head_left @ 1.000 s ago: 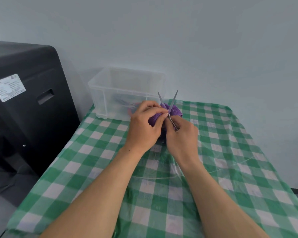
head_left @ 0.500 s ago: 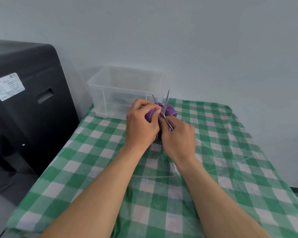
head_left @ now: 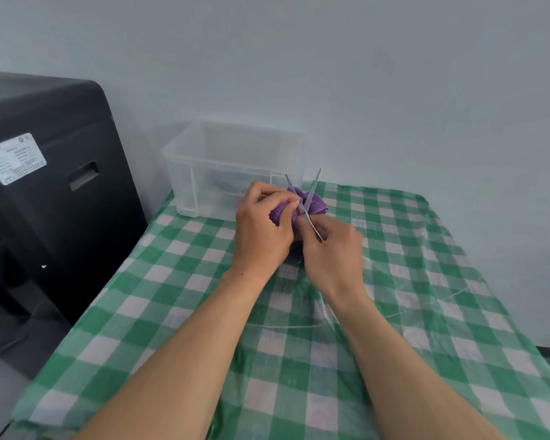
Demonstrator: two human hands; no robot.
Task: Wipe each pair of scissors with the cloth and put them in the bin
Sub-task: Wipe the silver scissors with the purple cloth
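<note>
Near the clear bin (head_left: 185,173), above the desk (head_left: 172,312), the left grip (head_left: 264,230) pinches the purple cloth (head_left: 317,204) against the open-bladed scissors (head_left: 303,212), whose handles the right grip (head_left: 334,249) curls round.

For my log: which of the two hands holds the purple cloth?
The left hand, pinching the purple cloth; the right hand grips the scissors instead.

Open scissors (head_left: 303,212) against purple cloth (head_left: 318,204)

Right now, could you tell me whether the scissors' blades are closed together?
No, the scissors have their two blades spread in a V above the purple cloth.
</note>
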